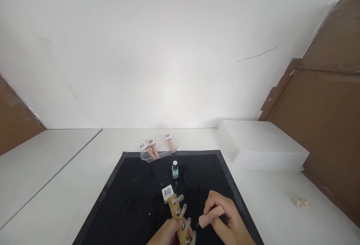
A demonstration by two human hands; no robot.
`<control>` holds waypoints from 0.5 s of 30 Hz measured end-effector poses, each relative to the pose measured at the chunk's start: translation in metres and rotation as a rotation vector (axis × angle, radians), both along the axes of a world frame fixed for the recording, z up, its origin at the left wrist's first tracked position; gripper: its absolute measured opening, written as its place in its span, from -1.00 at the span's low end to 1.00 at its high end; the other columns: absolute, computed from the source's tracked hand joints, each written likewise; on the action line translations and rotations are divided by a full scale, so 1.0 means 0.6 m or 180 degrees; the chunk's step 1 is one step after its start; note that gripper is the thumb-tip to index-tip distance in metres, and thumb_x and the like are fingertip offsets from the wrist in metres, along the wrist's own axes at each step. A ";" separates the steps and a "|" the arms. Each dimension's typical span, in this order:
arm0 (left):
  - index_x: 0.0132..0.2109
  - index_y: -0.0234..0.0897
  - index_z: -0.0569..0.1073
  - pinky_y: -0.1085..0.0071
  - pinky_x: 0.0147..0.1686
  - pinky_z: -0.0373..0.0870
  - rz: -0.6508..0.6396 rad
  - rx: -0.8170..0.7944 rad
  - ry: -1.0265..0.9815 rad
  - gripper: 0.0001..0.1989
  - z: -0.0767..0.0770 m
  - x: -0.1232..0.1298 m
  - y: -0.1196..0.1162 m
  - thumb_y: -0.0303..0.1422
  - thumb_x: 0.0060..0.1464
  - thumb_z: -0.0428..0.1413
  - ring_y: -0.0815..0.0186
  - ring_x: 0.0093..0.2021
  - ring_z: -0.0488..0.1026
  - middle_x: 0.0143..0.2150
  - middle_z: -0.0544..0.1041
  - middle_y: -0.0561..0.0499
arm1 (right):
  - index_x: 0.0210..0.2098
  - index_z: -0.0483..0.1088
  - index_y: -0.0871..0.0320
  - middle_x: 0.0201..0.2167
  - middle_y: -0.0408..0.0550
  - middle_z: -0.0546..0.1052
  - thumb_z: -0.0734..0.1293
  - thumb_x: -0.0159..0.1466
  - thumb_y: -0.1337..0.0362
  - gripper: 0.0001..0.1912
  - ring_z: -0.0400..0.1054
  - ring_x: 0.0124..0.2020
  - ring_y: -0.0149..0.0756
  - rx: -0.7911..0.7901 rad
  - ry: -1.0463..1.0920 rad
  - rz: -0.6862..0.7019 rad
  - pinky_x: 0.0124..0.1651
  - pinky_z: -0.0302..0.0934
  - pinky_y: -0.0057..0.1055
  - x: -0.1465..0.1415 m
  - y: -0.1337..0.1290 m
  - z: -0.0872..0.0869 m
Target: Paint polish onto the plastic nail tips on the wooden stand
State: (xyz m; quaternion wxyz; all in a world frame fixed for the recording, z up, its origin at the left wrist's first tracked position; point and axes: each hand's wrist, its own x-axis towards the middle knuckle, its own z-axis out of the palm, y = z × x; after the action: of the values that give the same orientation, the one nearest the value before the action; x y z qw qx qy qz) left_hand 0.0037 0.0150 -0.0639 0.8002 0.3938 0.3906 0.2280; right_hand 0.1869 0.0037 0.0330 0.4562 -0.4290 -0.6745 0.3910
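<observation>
Near the bottom centre, my left hand point(166, 233) is closed on a tan strip holder point(178, 212) that carries several clear nail tips on round metal studs. A white square block point(168, 192) with a purple print sits at the holder's far end. To its right, my right hand point(228, 220) pinches a pale pink cap point(211, 215), whose dark brush tip points left toward the nail tips, apart from them. A mint-green bottle point(175, 171) with a black and white cap stands upright beyond the holder.
A clear tray point(163, 156) at the mat's back edge holds pink sticks with printed white heads. The black mat point(129, 192) covers the middle. A white box point(264, 144) stands back right, two small beige rings point(300, 202) lie right, and cardboard point(323, 125) borders the right side.
</observation>
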 end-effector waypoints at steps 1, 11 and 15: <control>-0.47 -0.28 0.41 0.44 -0.64 -0.15 -0.0001 0.0007 0.0011 -0.53 0.002 0.001 0.001 0.07 -0.23 -0.05 0.44 -0.65 0.04 -0.69 0.25 0.15 | -0.53 0.25 0.13 -0.62 -0.15 0.38 0.15 0.04 0.44 -0.89 0.20 -0.56 -0.34 0.0061 0.0029 0.0053 -0.47 0.06 -0.45 0.002 -0.001 -0.001; -0.47 -0.29 0.41 0.44 -0.63 -0.15 -0.0069 0.0060 0.0058 -0.54 0.006 0.004 0.001 0.05 -0.21 -0.05 0.44 -0.66 0.05 -0.72 0.21 0.16 | -0.55 0.25 0.13 -0.62 -0.08 0.54 0.17 0.13 0.40 -0.86 0.33 -0.55 -0.30 -0.0333 -0.0405 0.0271 -0.41 0.15 -0.43 -0.007 -0.013 0.006; -0.45 -0.27 0.39 0.43 -0.65 -0.16 -0.0013 -0.0026 0.0054 -0.53 0.008 -0.002 -0.001 0.08 -0.23 -0.04 0.45 -0.68 0.03 -0.73 0.21 0.18 | -0.54 0.22 0.13 -0.62 -0.11 0.52 0.17 0.13 0.41 -0.87 0.33 -0.58 -0.33 -0.0271 -0.0475 0.0172 -0.46 0.13 -0.46 -0.009 -0.005 -0.001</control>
State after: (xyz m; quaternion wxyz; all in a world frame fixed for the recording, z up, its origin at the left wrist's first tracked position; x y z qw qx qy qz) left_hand 0.0025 0.0145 -0.0590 0.7990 0.3932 0.3975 0.2215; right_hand 0.1818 0.0009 0.0326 0.3754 -0.4576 -0.7007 0.3984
